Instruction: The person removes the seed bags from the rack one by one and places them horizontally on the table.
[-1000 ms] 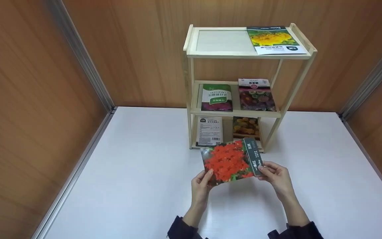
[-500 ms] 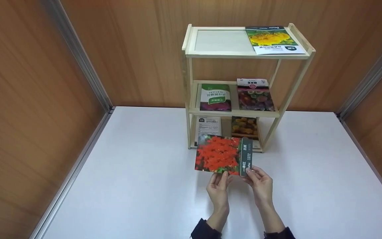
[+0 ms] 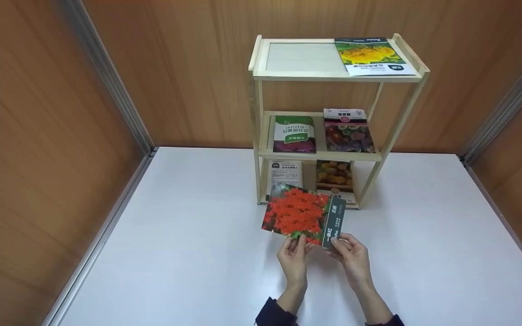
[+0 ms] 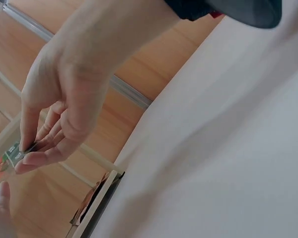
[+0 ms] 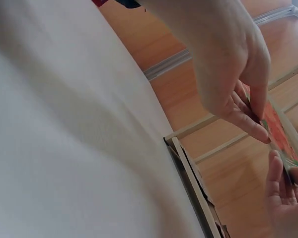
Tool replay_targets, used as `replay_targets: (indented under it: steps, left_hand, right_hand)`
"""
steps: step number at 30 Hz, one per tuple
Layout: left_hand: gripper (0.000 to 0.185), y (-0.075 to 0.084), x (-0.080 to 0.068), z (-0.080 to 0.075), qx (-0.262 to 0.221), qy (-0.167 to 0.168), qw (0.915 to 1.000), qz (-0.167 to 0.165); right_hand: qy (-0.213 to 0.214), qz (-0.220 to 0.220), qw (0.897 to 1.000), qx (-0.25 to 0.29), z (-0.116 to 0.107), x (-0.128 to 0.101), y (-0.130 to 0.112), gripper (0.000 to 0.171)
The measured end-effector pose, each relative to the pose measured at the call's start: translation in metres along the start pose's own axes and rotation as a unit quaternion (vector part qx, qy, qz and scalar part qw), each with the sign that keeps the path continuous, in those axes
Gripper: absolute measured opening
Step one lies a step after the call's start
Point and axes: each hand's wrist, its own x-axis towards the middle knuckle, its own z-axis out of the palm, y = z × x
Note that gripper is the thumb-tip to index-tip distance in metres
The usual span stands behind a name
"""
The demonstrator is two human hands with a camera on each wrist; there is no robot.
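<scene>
The red-flower packet [image 3: 298, 210] is held just ahead of the left hand [image 3: 293, 261] and the right hand [image 3: 355, 261], which both pinch only its near edge, so I think its unsupported far side could tilt down and bump the wooden rack [image 3: 320, 155] beyond them.

head view: bright, faint sheen on tabletop [image 3: 188, 253] | wrist views: dimmer, broad shadows [image 4: 141, 206] (soft-edged), fine detail soft

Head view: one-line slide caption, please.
Left hand and right hand pinch a red-flower packet in front of a three-tier shelf bearing five other packets.
</scene>
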Motion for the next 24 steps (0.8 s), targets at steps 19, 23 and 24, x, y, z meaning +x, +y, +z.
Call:
replay_targets:
  steps: [19, 23, 24]
  left_hand:
    - [0.024, 0.038, 0.031, -0.04, 0.114, -0.218, 0.9586, -0.143]
    - [0.021, 0.049, 0.032, -0.046, 0.12, -0.27, 0.941, -0.166]
    - [0.02, 0.049, 0.032, -0.049, 0.118, -0.282, 0.9373, -0.168]
  right_hand:
    - [-0.207, 0.032, 0.961, -0.182, -0.044, 0.009, -0.057, 0.043]
    - [-0.229, 0.027, 0.952, -0.2, -0.047, 0.011, -0.059, 0.04]
    - [-0.237, 0.024, 0.95, -0.203, -0.048, 0.011, -0.06, 0.039]
